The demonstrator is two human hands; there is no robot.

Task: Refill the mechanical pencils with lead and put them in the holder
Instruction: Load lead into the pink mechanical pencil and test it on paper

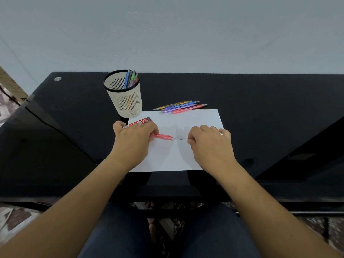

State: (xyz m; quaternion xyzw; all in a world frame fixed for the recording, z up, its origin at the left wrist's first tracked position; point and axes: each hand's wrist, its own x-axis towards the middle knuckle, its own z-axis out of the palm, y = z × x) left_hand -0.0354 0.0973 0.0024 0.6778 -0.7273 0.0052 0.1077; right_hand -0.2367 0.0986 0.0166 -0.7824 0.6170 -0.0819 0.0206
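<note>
With left hand [134, 140], gripping pink pencil [162, 136]; with right hand [208, 142], pinching thin lead [180, 139] at pencil's end, above paper [195, 120]. Wide dark table [74, 136] on both sides. More pencils [180, 107] by paper's far edge, some in holder [126, 103]. Lead box [139, 122] partly hidden behind left thumb.

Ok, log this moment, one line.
step: lead into pink pencil | left hand: grips it | right hand: pinches lead | holder: pencils in | loose pencils: beyond paper

We take this for a home study corner: a glossy black bench [260, 94] against a plain pale wall [186, 34], patterned floor tiles [11, 218] below, 1 slotted pen holder [124, 101] and 1 paper sheet [195, 120] on it.
</note>
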